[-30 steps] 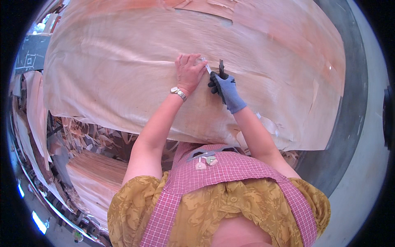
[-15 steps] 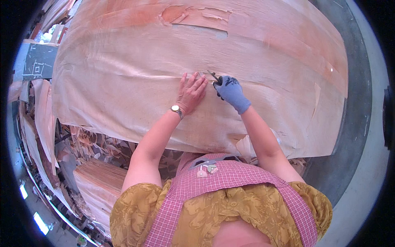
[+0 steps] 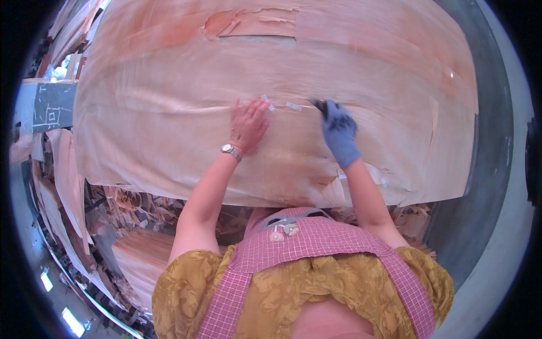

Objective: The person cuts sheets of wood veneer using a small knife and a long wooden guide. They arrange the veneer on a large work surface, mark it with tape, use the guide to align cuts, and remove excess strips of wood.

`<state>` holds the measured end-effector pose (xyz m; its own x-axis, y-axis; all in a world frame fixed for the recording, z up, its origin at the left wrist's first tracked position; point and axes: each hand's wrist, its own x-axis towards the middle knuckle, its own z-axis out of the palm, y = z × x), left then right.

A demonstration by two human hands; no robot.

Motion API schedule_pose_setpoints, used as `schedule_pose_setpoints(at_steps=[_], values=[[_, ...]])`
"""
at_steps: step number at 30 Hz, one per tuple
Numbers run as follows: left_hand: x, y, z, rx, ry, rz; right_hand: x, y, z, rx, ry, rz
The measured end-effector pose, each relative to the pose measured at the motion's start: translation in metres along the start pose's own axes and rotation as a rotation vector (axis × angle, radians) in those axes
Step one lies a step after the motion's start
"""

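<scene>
A large sheet of pale, pinkish wood veneer (image 3: 186, 135) lies spread before me, with a ripple across its middle. My bare left hand (image 3: 248, 124), slightly blurred, rests on or just over it with fingers stretched out. By its fingertips is a short whitish strip (image 3: 268, 103), which looks like tape. A second pale strip (image 3: 293, 106) lies flat along the ripple between my hands. My right hand (image 3: 340, 127), in a blue-grey glove with dark markings, is closed round a small dark tool (image 3: 319, 105). The tool's tip points left; its exact kind is blurred.
Beyond my hands the veneer has a torn, rectangular gap (image 3: 257, 39). A loose flap (image 3: 334, 192) lifts near the front edge by my right forearm. Veneer scraps (image 3: 141, 209) and a veneer stack (image 3: 144, 248) lie below left. A dark grey surface (image 3: 491, 113) borders the right.
My hands have moved apart, the left one leftward and the right one, with the dark tool, rightward. Two pale strips now show on the veneer between them. The view has shifted slightly.
</scene>
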<state>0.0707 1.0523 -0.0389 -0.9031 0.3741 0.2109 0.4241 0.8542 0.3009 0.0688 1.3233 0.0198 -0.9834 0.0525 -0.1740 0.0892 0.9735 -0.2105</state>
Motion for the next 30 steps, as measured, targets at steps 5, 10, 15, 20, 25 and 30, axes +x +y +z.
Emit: schedule_pose_setpoints(at_steps=[5, 10, 15, 20, 25, 30], values=[[-0.015, -0.055, -0.022, 0.318, 0.076, -0.292, -0.033, 0.132, 0.007, -0.390, 0.364, -0.015], [-0.037, -0.088, -0.021, 0.362, -0.022, -0.386, -0.023, 0.265, 0.003, -0.175, 0.397, 0.237], [-0.036, -0.084, -0.024, 0.350, -0.020, -0.379, -0.037, 0.305, 0.013, -0.171, 0.205, 0.214], [-0.045, -0.078, -0.028, 0.346, -0.013, -0.377, -0.057, 0.302, 0.009, -0.130, 0.191, 0.220], [-0.060, -0.070, -0.029, 0.389, -0.019, -0.381, -0.074, 0.308, 0.008, -0.083, 0.174, 0.231], [-0.067, -0.072, -0.038, 0.363, -0.017, -0.361, -0.086, 0.309, 0.011, -0.107, 0.168, 0.186]])
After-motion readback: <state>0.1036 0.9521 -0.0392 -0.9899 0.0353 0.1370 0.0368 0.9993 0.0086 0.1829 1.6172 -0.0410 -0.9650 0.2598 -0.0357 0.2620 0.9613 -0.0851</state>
